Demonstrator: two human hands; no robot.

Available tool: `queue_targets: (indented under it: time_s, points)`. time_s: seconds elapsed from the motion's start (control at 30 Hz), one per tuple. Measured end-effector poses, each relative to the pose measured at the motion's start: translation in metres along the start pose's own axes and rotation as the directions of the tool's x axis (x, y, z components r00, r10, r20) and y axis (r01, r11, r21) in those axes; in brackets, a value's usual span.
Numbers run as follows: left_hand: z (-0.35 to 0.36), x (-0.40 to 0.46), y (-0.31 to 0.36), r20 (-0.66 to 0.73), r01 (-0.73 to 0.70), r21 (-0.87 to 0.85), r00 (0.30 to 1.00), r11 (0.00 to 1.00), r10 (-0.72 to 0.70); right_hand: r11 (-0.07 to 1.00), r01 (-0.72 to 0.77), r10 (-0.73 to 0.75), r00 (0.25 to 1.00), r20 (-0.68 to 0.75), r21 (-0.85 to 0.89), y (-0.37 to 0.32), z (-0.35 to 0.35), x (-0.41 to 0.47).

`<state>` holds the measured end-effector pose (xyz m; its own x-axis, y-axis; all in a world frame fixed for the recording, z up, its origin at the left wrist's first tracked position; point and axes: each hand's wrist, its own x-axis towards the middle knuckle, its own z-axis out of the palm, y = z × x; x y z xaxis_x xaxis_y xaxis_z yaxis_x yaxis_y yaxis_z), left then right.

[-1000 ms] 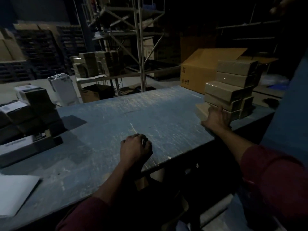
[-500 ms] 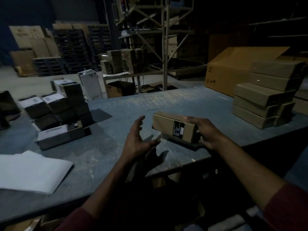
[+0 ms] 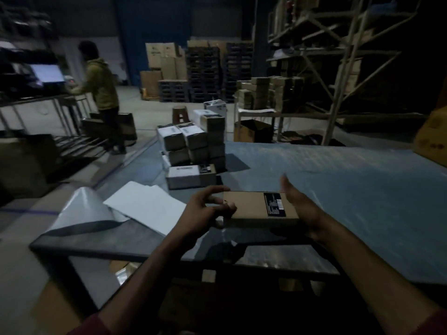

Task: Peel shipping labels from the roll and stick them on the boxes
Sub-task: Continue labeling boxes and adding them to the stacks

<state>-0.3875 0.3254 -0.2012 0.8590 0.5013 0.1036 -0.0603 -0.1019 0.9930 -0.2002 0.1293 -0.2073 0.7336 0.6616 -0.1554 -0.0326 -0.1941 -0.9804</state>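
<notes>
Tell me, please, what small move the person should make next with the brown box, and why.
Probably set the brown box down flat on the table. Both the left hand and the right hand are at its ends, so neither is free to peel a label. Its top shows only a small dark sticker, no white shipping label like those on the stacked boxes.

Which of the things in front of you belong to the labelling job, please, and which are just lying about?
Job in hand:
brown box, between left hand and right hand
stack of white-labelled boxes
white sheets, possibly label backing

Lying about:
stool
open carton on the floor
metal shelving
pallet stacks
</notes>
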Motion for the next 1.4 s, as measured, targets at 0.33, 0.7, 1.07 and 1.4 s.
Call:
queue_targets:
  time_s: [0.33,0.7,1.07,1.4]
  points:
    - [0.003,-0.006,-0.029,-0.041,0.052,0.283,0.998,0.958,-0.042,0.640,0.062,-0.226,0.968,-0.111,-0.766,0.005,0.024,0.007]
    - [-0.080,-0.021,-0.015,-0.360,-0.021,0.410,0.915,0.912,0.183,0.384,0.137,-0.383,0.924,-0.023,-0.913,-0.051,0.097,0.010]
    - [-0.201,-0.048,-0.043,-0.597,0.356,0.592,0.796,0.724,0.097,0.226,0.371,-0.178,0.925,0.336,-0.901,-0.054,0.297,0.051]
    - [-0.210,-0.042,-0.055,-0.657,0.440,0.501,0.754,0.745,-0.004,0.747,0.289,-0.172,0.954,0.247,-0.599,-0.064,0.284,0.080]
